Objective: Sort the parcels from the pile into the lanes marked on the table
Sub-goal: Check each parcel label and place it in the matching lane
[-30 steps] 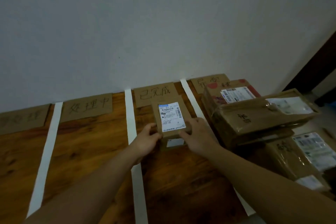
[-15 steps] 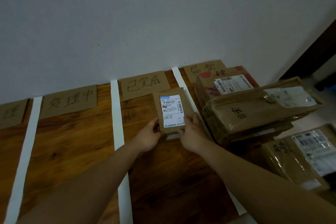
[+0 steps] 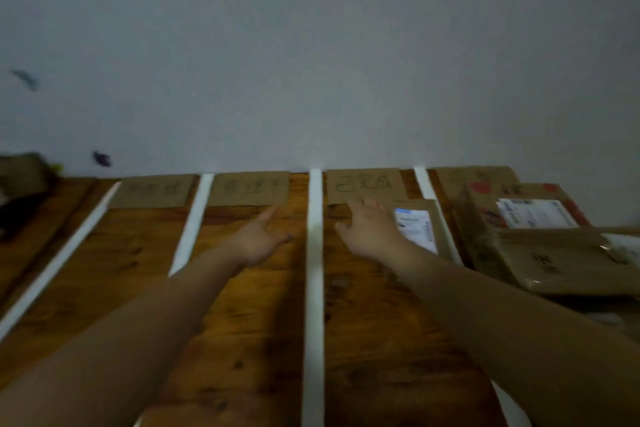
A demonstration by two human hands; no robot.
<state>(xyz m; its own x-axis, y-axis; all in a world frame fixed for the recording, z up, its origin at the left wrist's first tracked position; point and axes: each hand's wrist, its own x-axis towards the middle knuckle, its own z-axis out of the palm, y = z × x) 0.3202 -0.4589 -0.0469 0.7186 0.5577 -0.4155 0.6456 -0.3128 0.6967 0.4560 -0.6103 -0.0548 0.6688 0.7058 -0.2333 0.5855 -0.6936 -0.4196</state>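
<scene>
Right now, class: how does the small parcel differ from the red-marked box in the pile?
The small parcel is smaller and lies in a lane; the red-marked box is bulkier, with another parcel against it. The small parcel is plain brown; the red-marked box carries red marks. Both are cardboard with white labels.

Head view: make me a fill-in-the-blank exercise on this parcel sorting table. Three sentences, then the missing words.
1. The small parcel with the white label lies next to the ___ hand.
2. The left hand and the right hand are both ___, gripping nothing.
3. The white tape strip between the two hands marks off one ___ from the next.

Missing words: right; open; lane.
</scene>
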